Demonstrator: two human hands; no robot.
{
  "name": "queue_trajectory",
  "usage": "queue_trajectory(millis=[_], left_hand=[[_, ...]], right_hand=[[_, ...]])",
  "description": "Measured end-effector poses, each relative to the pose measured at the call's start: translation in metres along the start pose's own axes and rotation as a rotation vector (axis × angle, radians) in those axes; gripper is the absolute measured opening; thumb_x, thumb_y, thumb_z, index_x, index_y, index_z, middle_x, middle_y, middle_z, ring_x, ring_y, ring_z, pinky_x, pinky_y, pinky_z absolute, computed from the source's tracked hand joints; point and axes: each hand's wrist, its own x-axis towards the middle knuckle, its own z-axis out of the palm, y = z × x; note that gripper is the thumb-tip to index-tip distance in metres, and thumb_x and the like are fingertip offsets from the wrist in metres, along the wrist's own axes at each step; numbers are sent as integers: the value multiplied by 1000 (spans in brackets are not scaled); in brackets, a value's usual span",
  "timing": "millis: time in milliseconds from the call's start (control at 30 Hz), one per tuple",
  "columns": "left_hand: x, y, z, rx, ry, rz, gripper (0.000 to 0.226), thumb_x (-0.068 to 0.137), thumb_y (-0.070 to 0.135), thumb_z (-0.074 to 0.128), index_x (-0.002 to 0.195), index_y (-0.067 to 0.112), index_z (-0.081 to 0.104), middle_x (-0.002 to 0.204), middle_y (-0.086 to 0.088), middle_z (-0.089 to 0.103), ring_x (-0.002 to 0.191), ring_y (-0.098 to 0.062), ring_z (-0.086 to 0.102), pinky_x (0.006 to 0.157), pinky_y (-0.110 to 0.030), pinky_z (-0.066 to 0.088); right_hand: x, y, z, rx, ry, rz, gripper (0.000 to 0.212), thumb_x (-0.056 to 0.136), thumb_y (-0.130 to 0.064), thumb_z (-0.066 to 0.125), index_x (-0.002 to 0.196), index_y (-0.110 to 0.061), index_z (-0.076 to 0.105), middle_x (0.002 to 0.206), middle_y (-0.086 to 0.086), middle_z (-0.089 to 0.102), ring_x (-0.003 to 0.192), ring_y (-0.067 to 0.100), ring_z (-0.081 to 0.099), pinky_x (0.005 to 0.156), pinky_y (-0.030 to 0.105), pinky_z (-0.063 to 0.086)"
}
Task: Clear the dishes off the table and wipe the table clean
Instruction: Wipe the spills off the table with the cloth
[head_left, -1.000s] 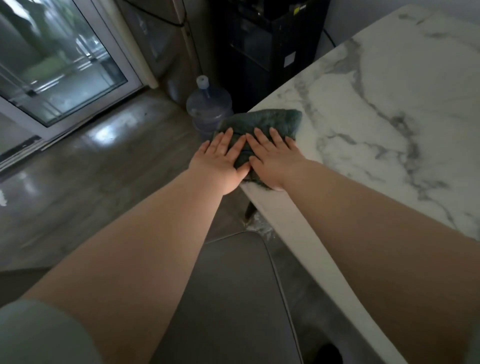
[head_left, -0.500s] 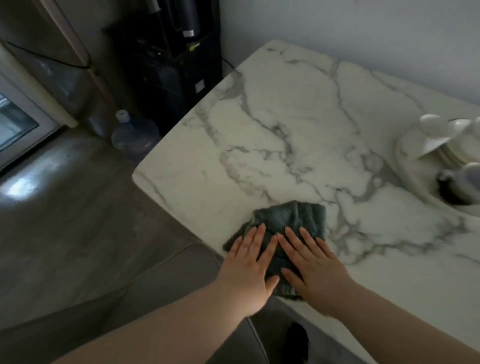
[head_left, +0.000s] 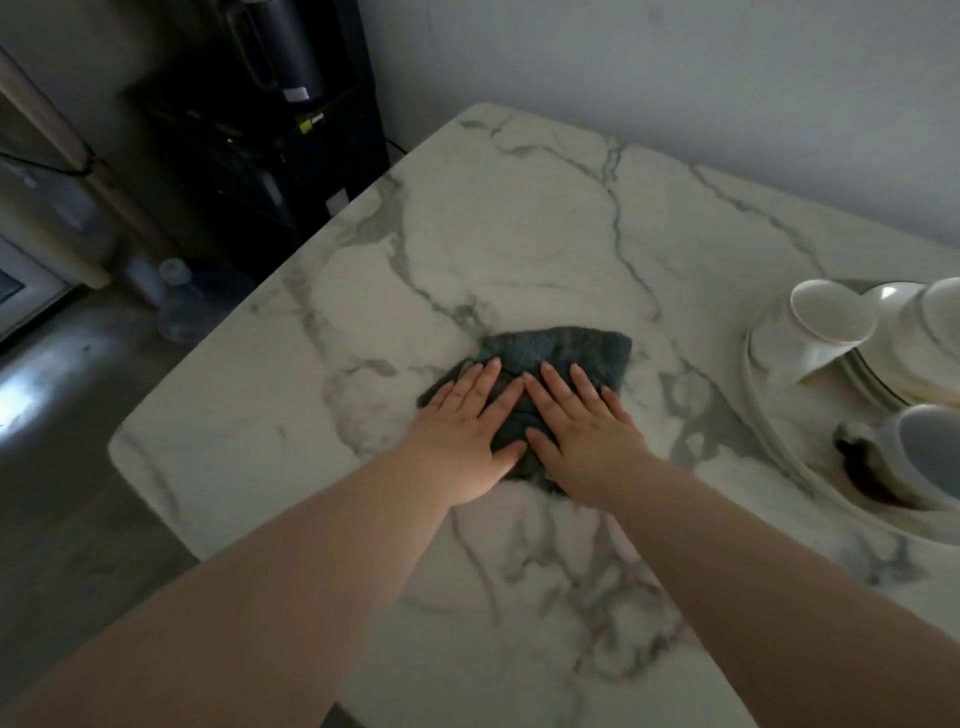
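Both hands lie flat on the dark green cloth (head_left: 558, 358), the left hand (head_left: 462, 431) and right hand (head_left: 582, 428) side by side with fingers (head_left: 550, 389) extended and slightly spread, pressing it to the marble counter (head_left: 519, 234), likely so the whole pad drags evenly in a wipe. To the right of the cloth, well apart, a white tray (head_left: 779, 447) holds stacked plates (head_left: 893, 384), an overturned bowl (head_left: 826, 312) and a cup (head_left: 919, 447) beside a dark object I cannot identify, so the dishes seem gathered but not yet carried off
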Motion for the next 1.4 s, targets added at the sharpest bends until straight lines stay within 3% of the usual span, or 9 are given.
queue_trajectory(millis=[300, 567, 867, 1167, 1400], left_hand=[[130, -2, -53, 25, 23, -128, 69, 97, 58, 20, 152, 33, -13, 159, 2, -23, 147, -15, -15, 120, -34, -3], [139, 7, -61, 46, -15, -146, 68, 97, 57, 21, 151, 34, -14, 159, 1, -23, 148, -16, -13, 121, -36, 0], [66, 77, -22, 70, -36, 85, 71, 96, 59, 23, 151, 35, -15, 158, 3, -27, 147, -15, -17, 120, -36, -2], [-78, 130, 42, 86, -93, 326, 73, 95, 60, 27, 151, 36, -14, 156, 4, -31, 146, -15, -21, 120, -37, -2], [-137, 148, 62, 167, -175, 388, 77, 94, 60, 29, 150, 34, -16, 156, 2, -32, 146, -17, -22, 119, -37, -3]], right_hand=[[122, 62, -49, -12, 19, 22, 59, 101, -48, 16, 153, -34, -7, 161, -11, -12, 149, 18, -9, 119, 40, -1], [121, 69, -52, 2, -25, 41, 59, 101, -47, 15, 153, -33, -10, 161, -10, -16, 149, 19, -12, 120, 40, -1], [-13, 83, -13, 29, -60, 162, 63, 99, -53, 14, 152, -33, -16, 160, -9, -21, 148, 19, -16, 120, 40, -1], [-197, 22, 49, 136, -61, 362, 66, 98, -57, 15, 151, -34, -17, 158, -11, -24, 146, 17, -20, 119, 38, -4], [-265, -7, 77, 169, -73, 418, 67, 98, -58, 17, 151, -35, -18, 156, -14, -26, 146, 17, -21, 118, 37, -5]])
